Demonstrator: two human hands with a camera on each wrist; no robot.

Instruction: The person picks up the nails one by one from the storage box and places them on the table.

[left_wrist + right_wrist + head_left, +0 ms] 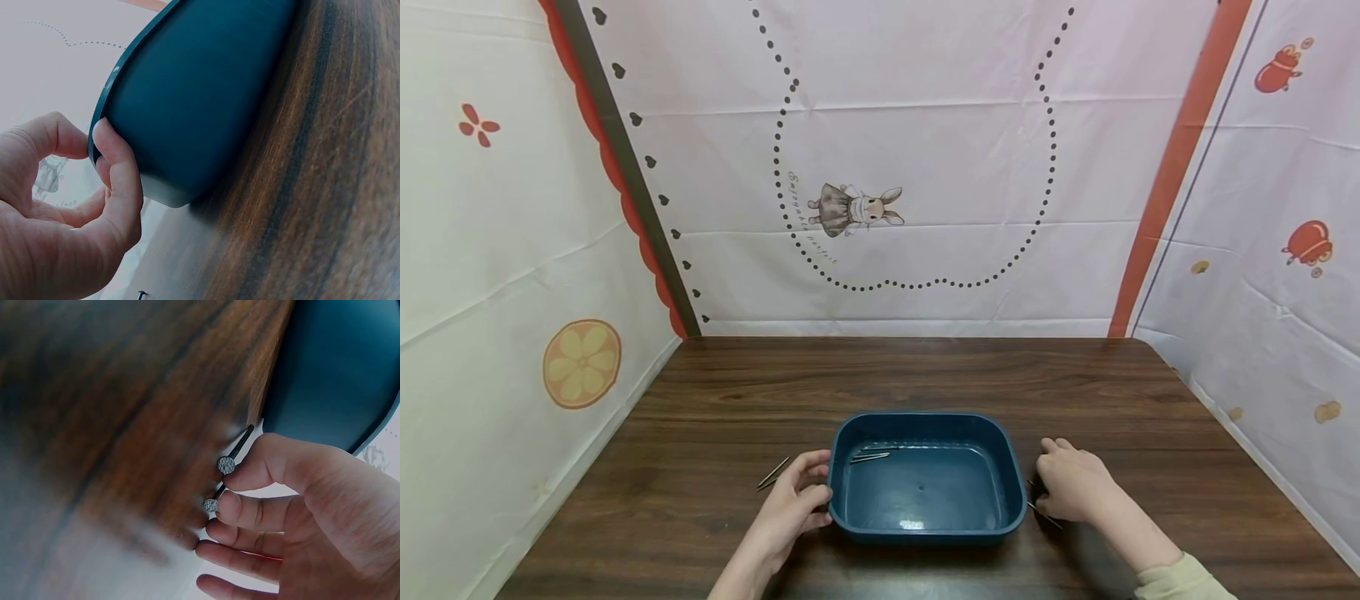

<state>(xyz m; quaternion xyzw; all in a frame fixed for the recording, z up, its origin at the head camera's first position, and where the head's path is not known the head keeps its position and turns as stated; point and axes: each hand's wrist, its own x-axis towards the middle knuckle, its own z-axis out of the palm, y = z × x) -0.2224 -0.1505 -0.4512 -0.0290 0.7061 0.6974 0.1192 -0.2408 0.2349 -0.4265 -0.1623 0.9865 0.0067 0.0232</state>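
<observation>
A blue plastic basin (921, 492) with rounded corners stands on the wooden table. My left hand (790, 504) pinches its left rim, thumb on one side and fingertips on the other, as the left wrist view shows. Inside the basin, several thin metal nails (870, 457) lie toward the left. Just right of the basin, my right hand (1071, 482) reaches down to the table. In the right wrist view its thumb tip is right at one flat-headed nail (225, 465). Its index fingertip is beside a second nail (210, 505), with a gap between thumb and finger.
More nails (771, 473) lie on the dark wood table (895, 371) left of the basin, beside my left hand. White printed cloth (925, 192) hangs behind the table and along both sides.
</observation>
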